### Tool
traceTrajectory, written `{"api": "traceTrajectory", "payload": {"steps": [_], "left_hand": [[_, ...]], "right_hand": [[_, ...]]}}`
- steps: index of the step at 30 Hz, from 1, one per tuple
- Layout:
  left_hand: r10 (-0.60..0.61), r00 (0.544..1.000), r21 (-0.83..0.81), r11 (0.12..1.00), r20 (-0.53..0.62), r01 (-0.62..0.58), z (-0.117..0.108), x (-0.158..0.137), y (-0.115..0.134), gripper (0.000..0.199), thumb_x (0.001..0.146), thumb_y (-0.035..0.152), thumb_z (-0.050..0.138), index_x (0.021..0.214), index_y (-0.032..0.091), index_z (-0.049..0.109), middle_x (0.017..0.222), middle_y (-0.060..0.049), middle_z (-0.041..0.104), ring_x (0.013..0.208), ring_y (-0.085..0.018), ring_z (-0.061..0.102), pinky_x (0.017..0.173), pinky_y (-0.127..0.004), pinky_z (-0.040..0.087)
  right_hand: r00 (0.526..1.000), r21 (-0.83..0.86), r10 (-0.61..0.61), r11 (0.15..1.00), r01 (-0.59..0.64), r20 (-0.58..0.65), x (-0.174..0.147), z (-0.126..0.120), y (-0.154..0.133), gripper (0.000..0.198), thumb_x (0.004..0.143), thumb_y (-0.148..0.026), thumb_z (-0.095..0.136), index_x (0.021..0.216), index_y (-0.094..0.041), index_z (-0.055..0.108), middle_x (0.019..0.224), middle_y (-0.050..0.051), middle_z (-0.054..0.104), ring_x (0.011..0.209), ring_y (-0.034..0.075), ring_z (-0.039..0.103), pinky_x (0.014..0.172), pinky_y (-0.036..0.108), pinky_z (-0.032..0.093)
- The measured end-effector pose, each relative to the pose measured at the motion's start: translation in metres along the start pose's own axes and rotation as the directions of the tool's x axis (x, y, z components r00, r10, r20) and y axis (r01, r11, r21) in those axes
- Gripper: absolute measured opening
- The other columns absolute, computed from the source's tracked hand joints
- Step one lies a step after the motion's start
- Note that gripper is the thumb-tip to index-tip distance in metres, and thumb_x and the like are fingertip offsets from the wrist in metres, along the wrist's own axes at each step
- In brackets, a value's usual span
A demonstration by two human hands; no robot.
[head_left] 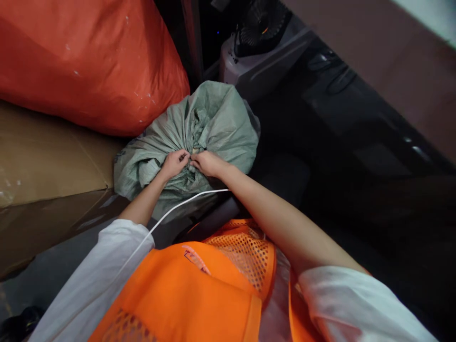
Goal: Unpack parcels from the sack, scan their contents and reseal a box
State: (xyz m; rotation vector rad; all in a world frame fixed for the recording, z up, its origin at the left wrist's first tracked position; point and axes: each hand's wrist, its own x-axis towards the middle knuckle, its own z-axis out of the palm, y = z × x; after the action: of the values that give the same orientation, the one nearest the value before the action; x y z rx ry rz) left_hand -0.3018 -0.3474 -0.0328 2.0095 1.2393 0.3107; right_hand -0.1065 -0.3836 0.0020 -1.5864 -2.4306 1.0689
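Observation:
A large grey-green woven sack [228, 123] stands in front of me, its mouth gathered into tight folds at the middle. My left hand [175, 163] pinches at the gathered neck from the left, fingers closed. From the right, my right hand [208, 163] meets it there, thumb and fingers pressed together on the bunched fabric. The fingertips of both hands nearly touch. Whether a tie or cord lies between them is too small to make out. A thin white cable [185, 202] curves across between my body and the sack.
A big orange-red sack [89, 61] bulges at the upper left, on top of a brown cardboard box [53, 156]. Behind the green sack, a black fan [262, 26] sits on a pale plastic case [245, 66]. A dark glossy surface [356, 118] slopes along the right.

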Motion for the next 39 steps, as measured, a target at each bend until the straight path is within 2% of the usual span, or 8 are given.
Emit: {"api": "traceTrajectory", "payload": {"steps": [4, 9, 17, 22, 27, 33, 35, 39], "left_hand": [[-0.001, 1.0, 0.007, 1.0, 0.007, 0.001, 0.001, -0.001, 0.002, 0.026, 0.089, 0.036, 0.05, 0.085, 0.017, 0.067, 0.069, 0.001, 0.062, 0.066, -0.014, 0.053, 0.064, -0.024, 0.039], [0.004, 1.0, -0.002, 1.0, -0.002, -0.004, 0.003, -0.004, 0.005, 0.024, 0.087, 0.035, 0.052, 0.081, 0.017, 0.066, 0.066, 0.002, 0.059, 0.063, -0.013, 0.051, 0.062, -0.024, 0.038], [0.017, 1.0, -0.026, 1.0, 0.001, -0.017, 0.002, -0.003, 0.004, 0.026, 0.091, 0.035, 0.047, 0.085, 0.017, 0.065, 0.071, 0.001, 0.062, 0.067, -0.013, 0.054, 0.064, -0.023, 0.041], [0.008, 1.0, -0.019, 1.0, 0.003, -0.008, 0.005, -0.003, 0.002, 0.021, 0.088, 0.031, 0.05, 0.082, 0.017, 0.065, 0.068, 0.001, 0.06, 0.066, -0.014, 0.053, 0.063, -0.024, 0.039], [-0.011, 1.0, -0.017, 1.0, -0.012, 0.011, 0.007, 0.001, 0.002, 0.018, 0.087, 0.029, 0.053, 0.078, 0.017, 0.064, 0.064, 0.002, 0.056, 0.063, -0.013, 0.049, 0.061, -0.024, 0.036], [-0.005, 0.993, -0.029, 1.0, -0.121, 0.002, 0.003, -0.017, 0.017, 0.017, 0.09, 0.035, 0.06, 0.091, 0.018, 0.062, 0.075, 0.001, 0.064, 0.068, -0.013, 0.058, 0.068, -0.023, 0.044], [0.016, 0.99, 0.064, 0.998, -0.143, -0.007, 0.004, -0.028, 0.025, 0.018, 0.09, 0.035, 0.065, 0.089, 0.019, 0.06, 0.079, -0.001, 0.064, 0.073, -0.015, 0.06, 0.071, -0.025, 0.046], [-0.034, 0.999, 0.294, 0.955, -0.042, 0.044, 0.005, -0.039, 0.044, 0.014, 0.095, 0.031, 0.062, 0.101, 0.018, 0.06, 0.095, -0.008, 0.07, 0.089, -0.021, 0.066, 0.08, -0.03, 0.048]], "right_hand": [[0.991, -0.003, -0.131, 0.991, 0.131, -0.003, -0.004, 0.001, 0.006, 0.026, 0.102, -0.025, 0.046, 0.095, -0.015, 0.069, 0.096, 0.012, 0.072, 0.09, 0.023, 0.063, 0.08, 0.028, 0.041], [0.97, -0.011, -0.242, 0.97, 0.242, -0.012, -0.017, 0.0, 0.007, 0.023, 0.098, -0.018, 0.046, 0.092, -0.013, 0.068, 0.101, 0.014, 0.071, 0.092, 0.023, 0.062, 0.083, 0.029, 0.041], [0.998, -0.008, 0.037, 0.999, -0.037, -0.042, -0.013, -0.01, -0.004, 0.035, 0.1, -0.042, 0.054, 0.114, -0.013, 0.067, 0.102, 0.017, 0.073, 0.09, 0.028, 0.068, 0.076, 0.031, 0.043], [1.0, -0.057, -0.024, 0.998, 0.025, 0.014, -0.006, -0.003, -0.006, 0.028, 0.101, -0.025, 0.046, 0.105, -0.013, 0.071, 0.099, 0.017, 0.073, 0.089, 0.026, 0.067, 0.074, 0.03, 0.04], [0.98, 0.088, -0.167, 0.98, 0.177, -0.106, -0.01, 0.011, 0.011, 0.022, 0.094, -0.02, 0.048, 0.079, -0.015, 0.063, 0.079, 0.009, 0.067, 0.072, 0.018, 0.055, 0.069, 0.028, 0.035], [0.973, 0.406, -0.022, 0.906, 0.116, -0.229, -0.013, 0.023, 0.03, 0.032, 0.093, -0.03, 0.047, 0.062, -0.02, 0.043, 0.057, -0.003, 0.043, 0.059, 0.012, 0.037, 0.06, 0.025, 0.027], [0.97, 0.458, 0.023, 0.884, 0.092, -0.24, -0.012, 0.026, 0.032, 0.032, 0.093, -0.031, 0.047, 0.062, -0.021, 0.042, 0.057, -0.003, 0.044, 0.06, 0.012, 0.037, 0.061, 0.025, 0.027], [0.977, 0.398, 0.062, 0.917, 0.024, -0.203, -0.011, 0.025, 0.028, 0.032, 0.094, -0.029, 0.048, 0.064, -0.019, 0.048, 0.06, -0.002, 0.05, 0.06, 0.013, 0.039, 0.062, 0.026, 0.028]]}}
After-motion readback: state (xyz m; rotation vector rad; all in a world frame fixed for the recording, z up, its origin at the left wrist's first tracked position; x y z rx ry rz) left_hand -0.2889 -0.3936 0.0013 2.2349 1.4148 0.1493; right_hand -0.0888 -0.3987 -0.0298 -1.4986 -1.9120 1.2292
